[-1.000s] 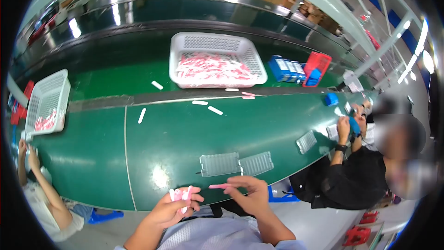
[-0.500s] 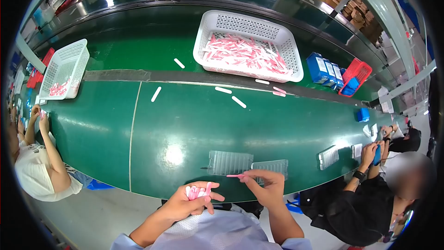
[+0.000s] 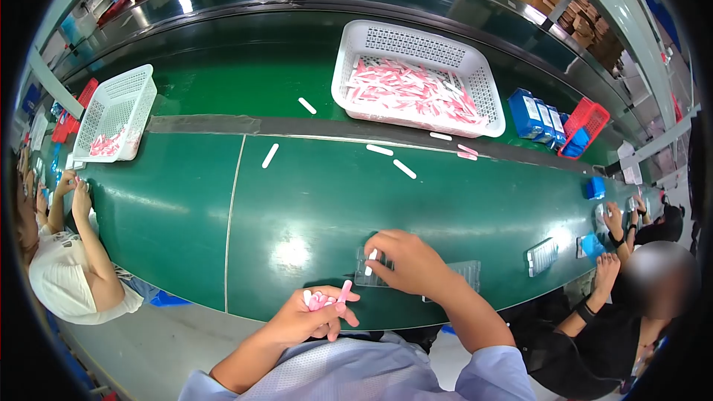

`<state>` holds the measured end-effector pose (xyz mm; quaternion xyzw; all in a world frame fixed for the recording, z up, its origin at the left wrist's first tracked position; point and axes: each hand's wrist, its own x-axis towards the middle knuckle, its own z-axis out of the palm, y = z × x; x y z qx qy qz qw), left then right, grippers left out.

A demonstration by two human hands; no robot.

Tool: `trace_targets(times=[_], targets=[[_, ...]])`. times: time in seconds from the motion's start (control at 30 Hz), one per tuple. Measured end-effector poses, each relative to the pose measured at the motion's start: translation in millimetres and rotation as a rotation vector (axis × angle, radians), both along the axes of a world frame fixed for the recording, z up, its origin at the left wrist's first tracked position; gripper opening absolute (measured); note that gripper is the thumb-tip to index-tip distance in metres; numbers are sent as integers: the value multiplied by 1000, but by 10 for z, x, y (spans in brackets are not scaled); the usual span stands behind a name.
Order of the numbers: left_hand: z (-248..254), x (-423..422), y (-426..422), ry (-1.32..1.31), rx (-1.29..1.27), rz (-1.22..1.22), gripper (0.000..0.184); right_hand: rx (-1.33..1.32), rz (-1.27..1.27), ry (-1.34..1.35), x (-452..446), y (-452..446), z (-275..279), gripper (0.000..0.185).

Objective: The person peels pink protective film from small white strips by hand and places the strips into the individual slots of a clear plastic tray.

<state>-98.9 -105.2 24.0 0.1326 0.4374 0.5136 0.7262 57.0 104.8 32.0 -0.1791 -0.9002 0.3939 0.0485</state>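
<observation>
My left hand (image 3: 316, 318) is closed around a bunch of small pink and white strips (image 3: 319, 300) with rounded ends; one pink strip stands up by the fingertips. My right hand (image 3: 407, 263) pinches one white-looking strip (image 3: 370, 261) between thumb and fingers. It is over the left part of a clear ribbed plastic tray (image 3: 361, 273), much of which the hand covers. Whether the strip touches the tray, I cannot tell. A second clear tray (image 3: 468, 273) lies to the right, partly behind my right forearm.
A white basket (image 3: 494, 104) full of strips stands at the back, a second white basket (image 3: 141, 115) at the left. Loose strips (image 3: 405, 169) lie mid-table. Blue boxes (image 3: 529, 119) and a red basket (image 3: 590, 120) are at right. Co-workers (image 3: 609, 327) sit on both sides.
My right hand has moved forward and left, from above the second tray to over the first, with a strip still pinched. My left hand keeps its bunch. The view has shifted slightly.
</observation>
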Motion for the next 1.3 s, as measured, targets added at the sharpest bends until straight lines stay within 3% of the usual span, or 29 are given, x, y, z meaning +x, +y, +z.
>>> trace_targets(times=[0.03,0.1,0.23,0.33,0.43,0.53,0.6,0.67,0.73,0.87,0.9,0.97,1.0,1.1,1.3], targets=[[-4,-7,-6,-5,-7,10,28,0,0,0,-21,13,28,24],[-7,-19,-18,-10,-14,20,27,291,125,-11,-45,36,129,36],[3,-39,-28,-13,5,15,27,231,108,-46,3,48,134,44],[9,-56,4,-16,10,6,27,143,-21,88,58,52,-2,48],[-13,-68,21,-19,25,-9,27,54,-132,131,83,-65,16,44],[-8,-50,44,-20,34,-35,28,176,-161,310,80,-333,101,36],[17,-9,68,-20,30,-63,27,-74,-160,208,74,-442,124,30],[44,27,112,27,-8,-103,23,-41,-182,283,66,-468,155,22],[44,46,107,24,16,-115,22,-358,-99,114,113,-480,205,14],[27,83,105,143,40,-125,19,-317,-207,231,217,-344,225,9],[1,79,141,143,43,-130,19,-442,-354,231,272,-255,166,10],[-56,73,255,1131,534,-32,19,-674,-497,249,352,-129,19,12],[-3,68,335,1129,537,-33,19,-671,-500,248,354,-123,0,12],[23,46,555,1563,602,-149,27,-768,-508,240,320,-116,-31,13],[114,-41,552,1823,672,-528,45,-759,-569,223,385,-89,-49,13]])
